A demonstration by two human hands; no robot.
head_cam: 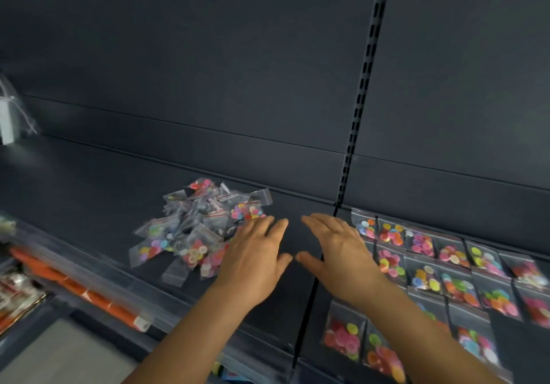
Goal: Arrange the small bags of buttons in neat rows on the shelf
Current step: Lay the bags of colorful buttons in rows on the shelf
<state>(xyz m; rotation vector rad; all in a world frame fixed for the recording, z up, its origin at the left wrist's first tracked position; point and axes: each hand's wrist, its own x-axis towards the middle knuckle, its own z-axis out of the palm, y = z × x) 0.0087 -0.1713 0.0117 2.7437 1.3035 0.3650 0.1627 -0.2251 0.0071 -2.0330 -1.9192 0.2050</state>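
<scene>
Both your hands are flat, palms down, fingers straight, gripping nothing: left hand [256,252] and right hand [336,252] side by side over the bare dark grey metal shelf [104,181]. Left fingertips reach the right edge of the loose heap of clear zip bags of coloured buttons [196,229]. Rows of flat-laid button bags [452,267] sit right of your right hand, near to far.

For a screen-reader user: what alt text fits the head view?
Two open hands, left hand and right hand, hover over a dark shelf, between a loose pile of button bags and bags laid in rows.
</scene>
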